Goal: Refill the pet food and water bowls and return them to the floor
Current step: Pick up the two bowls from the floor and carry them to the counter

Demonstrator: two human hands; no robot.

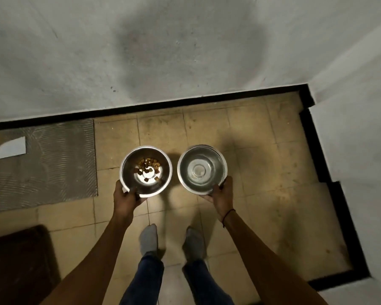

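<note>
I hold two steel bowls side by side above the tiled floor. The food bowl (pixel 146 171) on the left has several brown kibble pieces (pixel 148 166) in its bottom. My left hand (pixel 125 198) grips its near rim, thumb on the edge. The water bowl (pixel 202 169) on the right shows clear water inside. My right hand (pixel 221 195) grips its near rim from below, thumb over the edge. Both bowls are level and apart from each other.
Beige floor tiles (pixel 262 172) run to a black skirting (pixel 154 105) under a grey wall. A grey ribbed mat (pixel 53 164) with a white scrap lies at left, a dark mat (pixel 18 267) at lower left. My socked feet (pixel 150 238) stand below the bowls.
</note>
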